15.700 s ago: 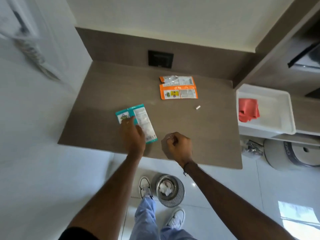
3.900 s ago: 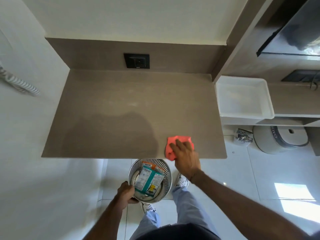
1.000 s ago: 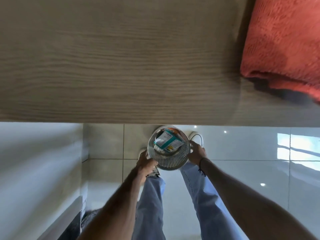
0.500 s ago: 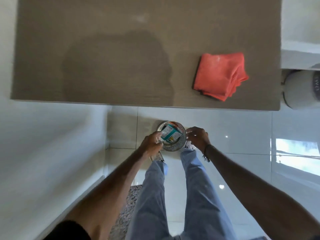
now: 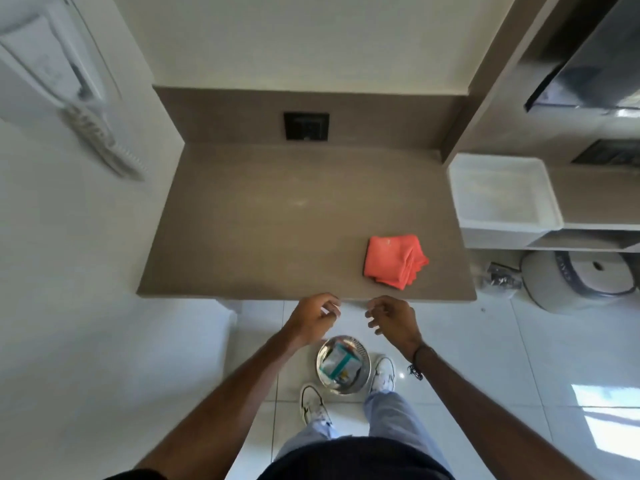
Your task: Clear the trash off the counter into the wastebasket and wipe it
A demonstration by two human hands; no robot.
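The brown counter [image 5: 263, 230] carries only a folded red cloth [image 5: 394, 259] near its front right corner. A round metal wastebasket [image 5: 323, 374] stands on the floor between my feet, with teal and orange wrappers [image 5: 339, 363] inside it. My left hand [image 5: 313, 322] and my right hand [image 5: 393, 320] hover side by side just below the counter's front edge, above the wastebasket. Both hands have loosely curled, spread fingers and hold nothing. The cloth lies a short way beyond my right hand.
A white tray [image 5: 502, 195] sits on a lower shelf right of the counter. A round grey appliance [image 5: 581, 280] and a dark bag [image 5: 502, 277] are on the floor beneath it. A black wall socket [image 5: 306, 127] is in the backsplash; a wall phone [image 5: 69, 84] hangs left.
Both hands have let go of the wastebasket, which now stands on the floor, and have risen to the counter's front edge. My head has lifted, so the view takes in the whole counter.
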